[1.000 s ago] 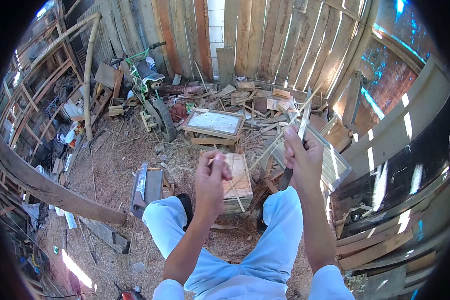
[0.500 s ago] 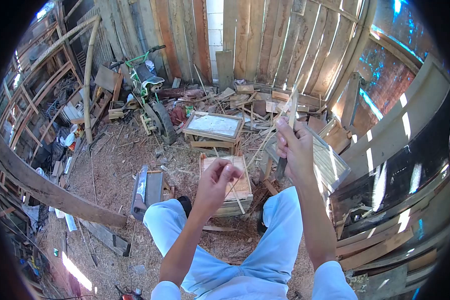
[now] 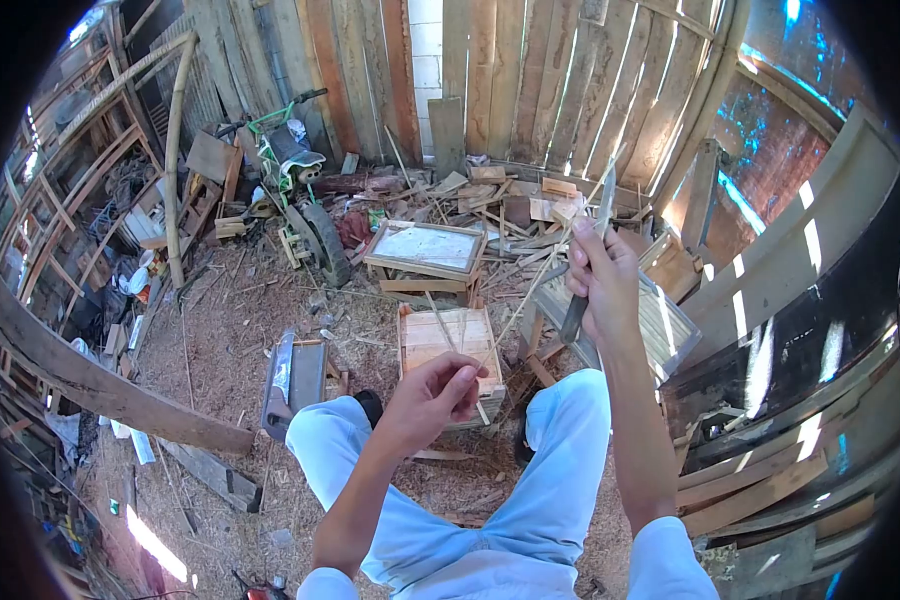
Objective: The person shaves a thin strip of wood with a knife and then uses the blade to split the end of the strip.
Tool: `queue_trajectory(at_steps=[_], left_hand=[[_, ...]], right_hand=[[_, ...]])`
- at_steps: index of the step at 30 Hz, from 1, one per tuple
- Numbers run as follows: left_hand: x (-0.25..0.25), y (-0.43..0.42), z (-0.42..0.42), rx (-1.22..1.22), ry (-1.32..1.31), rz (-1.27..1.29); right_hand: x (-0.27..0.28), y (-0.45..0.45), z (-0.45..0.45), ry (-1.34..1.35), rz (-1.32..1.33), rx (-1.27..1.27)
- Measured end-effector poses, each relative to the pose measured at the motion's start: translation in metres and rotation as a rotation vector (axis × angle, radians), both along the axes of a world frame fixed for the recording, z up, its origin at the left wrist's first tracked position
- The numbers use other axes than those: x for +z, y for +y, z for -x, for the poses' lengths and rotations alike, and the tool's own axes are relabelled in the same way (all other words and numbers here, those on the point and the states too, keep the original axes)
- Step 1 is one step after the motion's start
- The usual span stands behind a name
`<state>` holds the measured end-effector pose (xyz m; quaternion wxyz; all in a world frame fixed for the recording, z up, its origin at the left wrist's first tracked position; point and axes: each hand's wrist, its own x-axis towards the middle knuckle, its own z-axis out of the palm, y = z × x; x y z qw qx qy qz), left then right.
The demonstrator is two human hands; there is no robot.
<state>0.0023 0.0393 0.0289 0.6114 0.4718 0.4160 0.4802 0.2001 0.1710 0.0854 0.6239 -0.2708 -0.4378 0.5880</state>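
Over the crate (image 3: pixel 425 342), the left hand (image 3: pixel 428 402) has dropped, pinching a thin strip (image 3: pixel 518 317); more now spans toward the knife (image 3: pixel 572 322) the right hand (image 3: pixel 607 285) grips.

Your one camera sits on your head and looks forward and steeply down, over your lap (image 3: pixel 480 550) at the bottom edge. Your left hand (image 3: pixel 436 400) and right hand (image 3: pixel 600 278) are the near things, close below the lens and around the middle of the view. Beyond them it takes in the crate (image 3: pixel 480 345), the littered floor (image 3: pixel 290 310) and, farthest off at the top, the plank wall (image 3: pixel 515 85). The lens is very wide: its round view darkens at the corners and bends the side walls.
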Motion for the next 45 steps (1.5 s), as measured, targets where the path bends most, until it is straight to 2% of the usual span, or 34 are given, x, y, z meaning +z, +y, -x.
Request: queue_trajectory(at_steps=[2,5,9,12,14,20,24,27,30,32,33,35,38,39,41,45], left_hand=[[0.002,-0.001,0.002,0.070,0.060,-0.034],[0.001,-0.002,0.002,0.190,0.094,-0.088],[0.007,-0.004,-0.003,0.279,0.075,-0.113],[0.008,-0.005,-0.005,0.325,0.088,-0.143],[0.013,-0.007,-0.007,0.316,0.102,-0.143],[0.009,-0.008,-0.013,0.295,0.142,-0.162],[0.011,-0.010,-0.009,0.304,0.156,-0.122],[0.011,-0.009,-0.009,0.350,0.118,-0.174],[0.010,-0.007,-0.004,0.366,0.043,-0.177],[0.010,-0.007,-0.004,0.361,0.056,-0.181],[0.009,-0.007,-0.005,0.354,0.073,-0.184],[0.009,-0.007,-0.006,0.359,0.066,-0.172],[0.010,-0.008,-0.005,0.354,0.057,-0.163],[0.010,-0.008,-0.005,0.347,0.054,-0.164],[0.011,-0.008,-0.007,0.356,0.068,-0.179],[0.010,-0.006,-0.011,0.341,0.144,-0.192]], right_hand=[[0.001,0.000,-0.003,-0.031,-0.015,0.000],[0.005,-0.018,-0.002,-0.495,0.041,-0.150],[-0.018,-0.052,0.006,-0.494,0.014,-0.228],[-0.017,-0.082,0.013,-0.354,0.023,-0.105],[-0.015,-0.092,0.016,-0.558,-0.109,-0.152],[-0.011,-0.081,0.025,-0.511,-0.034,-0.043],[-0.015,-0.078,0.025,-0.562,-0.083,-0.062],[-0.017,-0.078,0.023,-0.579,-0.009,-0.053],[-0.023,-0.077,0.018,-0.642,-0.054,-0.064],[-0.024,-0.077,0.015,-0.821,-0.099,0.007],[-0.026,-0.076,0.015,-0.822,-0.101,0.008],[-0.031,-0.074,0.016,-0.747,-0.364,-0.035],[-0.025,-0.076,0.015,-0.811,-0.376,-0.152],[-0.020,-0.078,0.016,-0.812,-0.375,-0.153],[-0.012,-0.082,0.020,-0.688,-0.065,-0.052],[-0.011,-0.082,0.025,-0.585,0.013,-0.080]])
